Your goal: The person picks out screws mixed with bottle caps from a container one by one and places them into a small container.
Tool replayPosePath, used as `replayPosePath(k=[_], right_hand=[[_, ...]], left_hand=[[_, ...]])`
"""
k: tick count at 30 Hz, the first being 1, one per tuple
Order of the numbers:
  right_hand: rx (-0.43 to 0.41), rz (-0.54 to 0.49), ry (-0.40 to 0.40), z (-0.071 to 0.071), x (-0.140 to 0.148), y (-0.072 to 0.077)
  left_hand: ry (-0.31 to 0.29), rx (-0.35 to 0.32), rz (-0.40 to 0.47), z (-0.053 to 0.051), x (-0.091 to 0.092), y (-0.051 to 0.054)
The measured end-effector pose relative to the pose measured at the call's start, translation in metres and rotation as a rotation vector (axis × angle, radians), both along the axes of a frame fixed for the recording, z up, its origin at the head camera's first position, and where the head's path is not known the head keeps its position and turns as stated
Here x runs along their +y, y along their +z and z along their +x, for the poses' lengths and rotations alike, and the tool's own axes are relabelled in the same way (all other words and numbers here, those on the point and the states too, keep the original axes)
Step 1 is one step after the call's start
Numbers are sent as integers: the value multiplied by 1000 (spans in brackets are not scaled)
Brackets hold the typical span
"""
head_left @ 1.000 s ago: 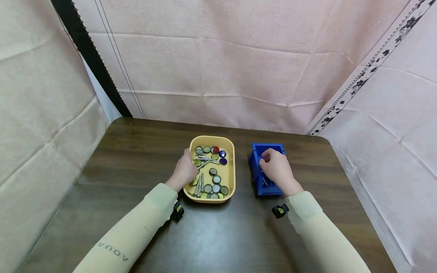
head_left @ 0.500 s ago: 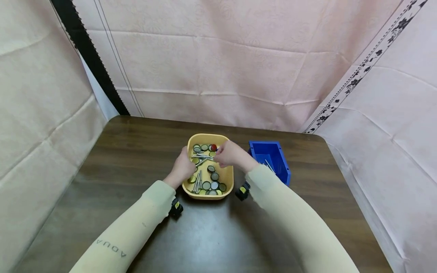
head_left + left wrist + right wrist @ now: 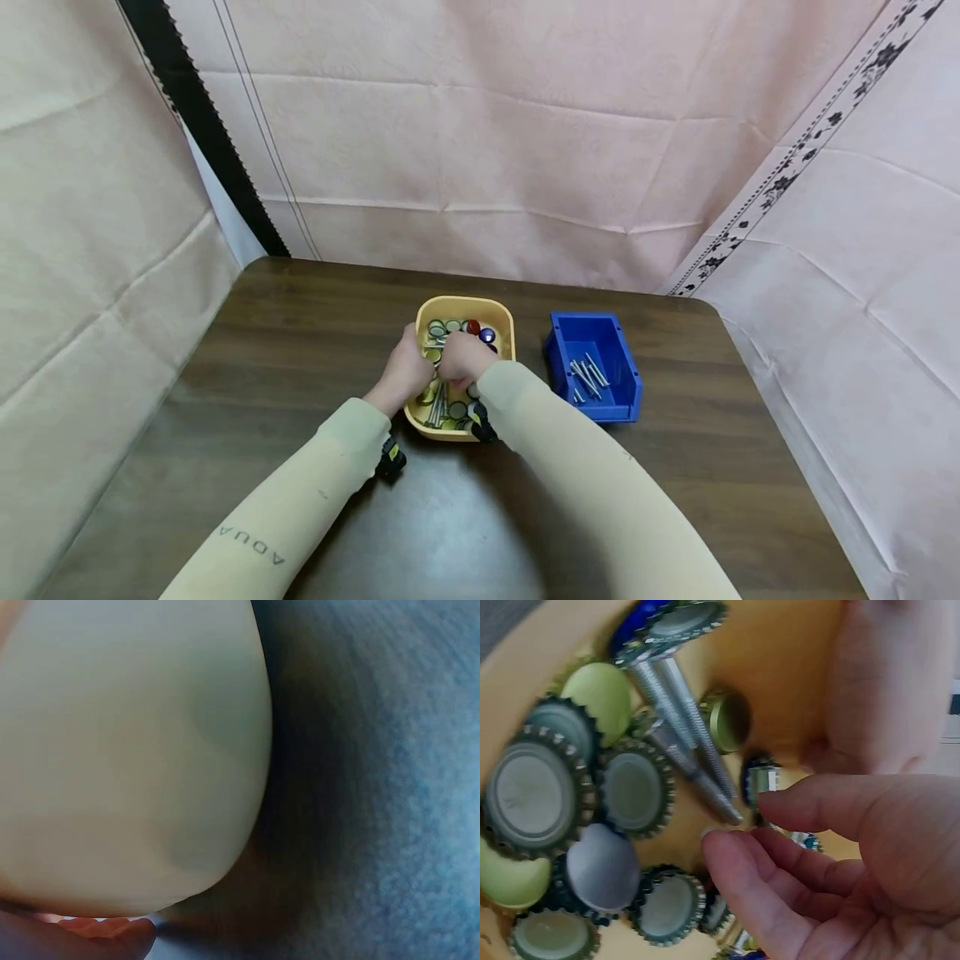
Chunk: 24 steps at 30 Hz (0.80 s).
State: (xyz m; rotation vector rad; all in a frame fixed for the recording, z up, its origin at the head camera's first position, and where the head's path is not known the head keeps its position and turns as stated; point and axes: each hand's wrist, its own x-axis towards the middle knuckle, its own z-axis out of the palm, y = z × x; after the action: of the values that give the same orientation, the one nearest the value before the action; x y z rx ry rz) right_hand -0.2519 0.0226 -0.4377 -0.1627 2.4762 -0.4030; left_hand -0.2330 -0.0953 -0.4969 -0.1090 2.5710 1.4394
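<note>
A yellow tray [image 3: 504, 321] on the table holds several bottle caps [image 3: 536, 791] and long metal bolts [image 3: 679, 761]. My left hand [image 3: 405, 369] grips the tray's left rim. Its fingers [image 3: 120, 937] show only at the bottom of the left wrist view, below a large pale rounded surface. My right hand [image 3: 465, 358] is down inside the tray, beside the left one. In the right wrist view its thumb and index finger stand apart, close to the bolts' ends and a dark cap, with nothing clearly held. Its sleeve hides the tray's right front corner.
Right of the tray stands a blue bin [image 3: 633, 398] with several metal bolts [image 3: 588, 375] lying near its front. Both stand on a dark wooden table [image 3: 330, 333]. Pale cloth [image 3: 480, 158] hangs behind the table and on both sides.
My right hand has moved left from over the blue bin into the yellow tray, and the bolts in the bin now show. The left hand stays on the tray's rim.
</note>
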Motion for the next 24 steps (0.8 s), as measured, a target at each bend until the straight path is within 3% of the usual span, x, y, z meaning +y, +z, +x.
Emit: replayPosePath(k=[6,16,24], right_hand=[[58,68,77,-3,-2,-12],[81,68,55,1,-6,-13],[81,33,4,2,-7,-20]], left_hand=[[5,0,-10,2,1,3],[0,40,-20,0,4,1],[11,8,-22,2,4,2]])
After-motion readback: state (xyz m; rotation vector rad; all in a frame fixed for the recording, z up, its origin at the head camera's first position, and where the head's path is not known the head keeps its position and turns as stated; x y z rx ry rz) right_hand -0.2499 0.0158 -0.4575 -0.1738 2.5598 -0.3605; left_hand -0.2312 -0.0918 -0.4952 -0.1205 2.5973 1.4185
